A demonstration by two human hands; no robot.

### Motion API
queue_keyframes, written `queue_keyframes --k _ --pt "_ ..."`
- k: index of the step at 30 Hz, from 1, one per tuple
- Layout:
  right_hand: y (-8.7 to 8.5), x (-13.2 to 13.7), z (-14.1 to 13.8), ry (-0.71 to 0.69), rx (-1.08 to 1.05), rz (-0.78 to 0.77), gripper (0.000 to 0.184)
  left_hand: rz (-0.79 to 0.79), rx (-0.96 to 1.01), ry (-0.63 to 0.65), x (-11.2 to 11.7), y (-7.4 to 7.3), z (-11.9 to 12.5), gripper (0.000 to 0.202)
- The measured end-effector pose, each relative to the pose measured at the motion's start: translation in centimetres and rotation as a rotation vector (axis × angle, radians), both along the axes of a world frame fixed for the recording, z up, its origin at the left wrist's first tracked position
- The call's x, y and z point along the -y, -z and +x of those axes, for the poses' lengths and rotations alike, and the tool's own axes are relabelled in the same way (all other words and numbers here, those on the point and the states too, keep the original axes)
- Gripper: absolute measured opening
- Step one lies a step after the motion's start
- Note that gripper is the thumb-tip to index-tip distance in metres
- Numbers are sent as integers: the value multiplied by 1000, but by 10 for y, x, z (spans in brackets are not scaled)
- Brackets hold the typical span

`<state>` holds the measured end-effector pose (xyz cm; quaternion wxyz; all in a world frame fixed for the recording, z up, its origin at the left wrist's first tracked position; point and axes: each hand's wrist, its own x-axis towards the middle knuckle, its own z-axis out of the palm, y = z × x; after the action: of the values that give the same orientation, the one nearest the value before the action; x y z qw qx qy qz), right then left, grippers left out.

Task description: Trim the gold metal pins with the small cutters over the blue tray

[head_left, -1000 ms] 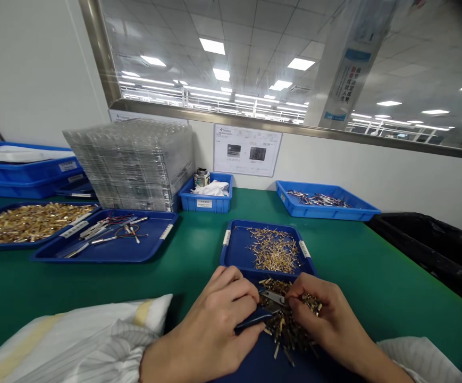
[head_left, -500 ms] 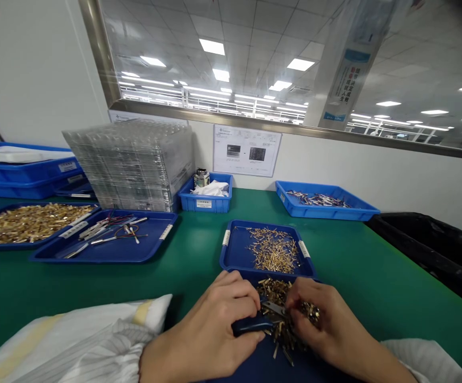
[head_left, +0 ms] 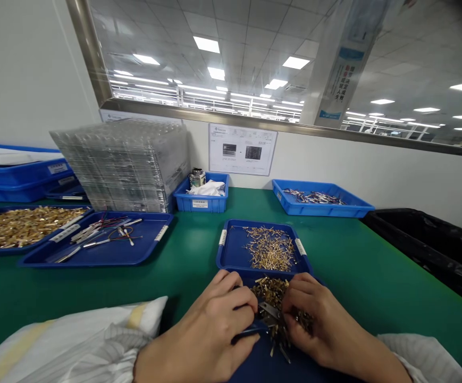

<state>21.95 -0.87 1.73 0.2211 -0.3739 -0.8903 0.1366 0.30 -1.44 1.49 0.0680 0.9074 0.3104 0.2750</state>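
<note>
- My left grip (head_left: 210, 324) is closed around the pliers (head_left: 270, 310), fingers on the blue handle.
- My right grip (head_left: 318, 316) is drawn in by the pliers' tips; I cannot tell what it holds.
- The pliers are over the pins (head_left: 269, 289) in the near tray (head_left: 270, 367).
- Beyond, the far tray (head_left: 231, 255) bears gold pieces (head_left: 273, 254).

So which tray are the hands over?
The near tray, at the bottom of the picture: the left hand, with the tool, and the right hand are both above it. The pin tray sits just beyond; the others, farther off.
</note>
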Motion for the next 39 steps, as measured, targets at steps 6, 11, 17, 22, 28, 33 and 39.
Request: queue_keyframes --k 6,11,17,22,28,33,39 --pt "4 -8 8 157 -194 -13 11 -62 66 -40 -4 1 1 8" --pt "9 -17 16 313 -239 71 14 -40 128 -133 -8 2 1 10" --pt "17 -13 8 218 25 -61 16 9 192 -178 -10 5 0 8" --pt "19 -11 3 159 -16 -104 18 -28 119 -202 -10 4 0 9" --pt "12 -7 3 137 -88 -83 17 -78 7 -140 -7 1 1 12" --pt "11 -6 2 100 -88 -101 18 -52 23 -73 -6 1 1 9" --pt "9 -5 0 83 -150 -142 17 -42 -19 -87 -3 3 1 7"
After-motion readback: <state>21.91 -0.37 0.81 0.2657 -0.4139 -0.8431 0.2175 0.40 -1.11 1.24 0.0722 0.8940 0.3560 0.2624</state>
